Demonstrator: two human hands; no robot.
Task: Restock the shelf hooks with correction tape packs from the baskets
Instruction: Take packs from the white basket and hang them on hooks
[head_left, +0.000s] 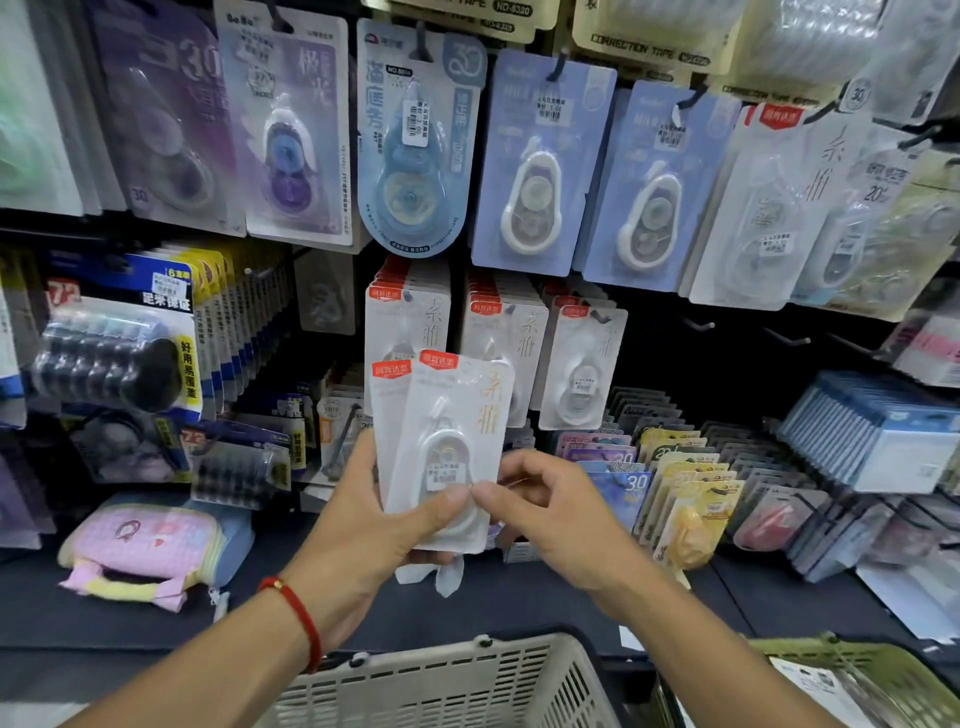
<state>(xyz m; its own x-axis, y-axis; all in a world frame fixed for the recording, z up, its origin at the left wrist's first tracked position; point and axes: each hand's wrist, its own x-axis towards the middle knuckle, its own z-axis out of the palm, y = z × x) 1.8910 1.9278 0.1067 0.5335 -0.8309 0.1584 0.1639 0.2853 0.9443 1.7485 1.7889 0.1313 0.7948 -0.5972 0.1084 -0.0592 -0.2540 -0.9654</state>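
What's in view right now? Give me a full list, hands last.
Held white packs: at least two, white with red tabs, centre, fanned.
Matching white packs on hooks: three rows, behind the held ones.
Blue packs: two hooks, upper row, right of centre.
Bare hooks: several, black, right of the white rows.
Six-roll packs: blue and yellow, left.
Pink pouch: one, lower-left ledge.
Grey basket: one, bottom centre.
Green basket: one, bottom right.
Left hand: grips the held packs.
Right hand: pinches their lower right edge.
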